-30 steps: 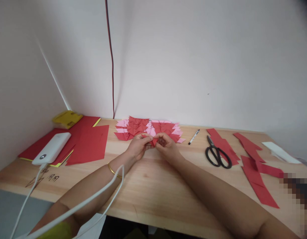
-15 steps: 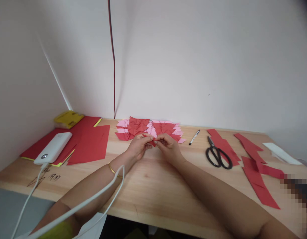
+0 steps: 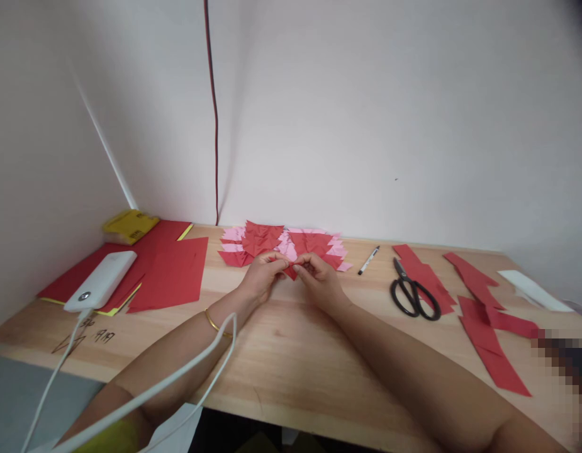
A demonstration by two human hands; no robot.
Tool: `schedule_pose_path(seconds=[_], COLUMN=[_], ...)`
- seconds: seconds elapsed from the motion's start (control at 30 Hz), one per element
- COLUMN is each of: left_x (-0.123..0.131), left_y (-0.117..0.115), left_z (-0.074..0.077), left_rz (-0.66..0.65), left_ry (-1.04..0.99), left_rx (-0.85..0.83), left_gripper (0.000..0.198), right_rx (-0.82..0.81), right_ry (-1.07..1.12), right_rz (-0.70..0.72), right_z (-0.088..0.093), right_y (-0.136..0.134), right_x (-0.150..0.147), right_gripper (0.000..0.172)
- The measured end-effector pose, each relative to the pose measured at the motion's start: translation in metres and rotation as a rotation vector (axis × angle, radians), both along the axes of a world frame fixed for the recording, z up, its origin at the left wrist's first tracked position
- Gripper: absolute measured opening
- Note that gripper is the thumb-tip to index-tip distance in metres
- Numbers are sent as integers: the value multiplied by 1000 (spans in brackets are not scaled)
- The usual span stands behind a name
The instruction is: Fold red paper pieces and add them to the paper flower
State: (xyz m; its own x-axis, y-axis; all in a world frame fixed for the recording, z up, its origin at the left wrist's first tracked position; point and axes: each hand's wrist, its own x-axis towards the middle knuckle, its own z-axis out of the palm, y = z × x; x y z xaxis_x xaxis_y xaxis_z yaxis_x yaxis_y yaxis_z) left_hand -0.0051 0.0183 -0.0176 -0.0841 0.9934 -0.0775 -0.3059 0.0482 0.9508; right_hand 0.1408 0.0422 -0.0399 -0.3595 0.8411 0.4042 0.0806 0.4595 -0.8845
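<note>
My left hand and my right hand meet at the middle of the wooden table. Both pinch a small folded red paper piece between their fingertips, just above the tabletop. Right behind them, against the wall, lies a pile of folded red and pink paper pieces. A gold bangle sits on my left wrist.
Red paper sheets lie at the left, with a white power bank and its cable on them and a yellow object behind. To the right lie a pen, black scissors, red paper strips and a white piece.
My fingers have shifted slightly on the red piece, which has turned a little between them. Both hands stay in the same place.
</note>
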Motion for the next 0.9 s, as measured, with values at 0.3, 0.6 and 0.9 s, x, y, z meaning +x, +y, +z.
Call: schedule_pose_path(seconds=[0.3, 0.6, 0.9], left_x=[-14, -14, -18], left_y=[4, 2, 0], left_z=[4, 2, 10], left_rz=[-143, -70, -131], left_ry=[106, 356, 605], left_rx=[-39, 43, 114], left_gripper=[17, 6, 15], right_rx=[21, 51, 35], right_ry=[-37, -96, -111], right_rz=[29, 30, 49], right_z=[2, 5, 7], right_y=[-1, -5, -5], right_x=[1, 0, 1], right_gripper=[12, 9, 8])
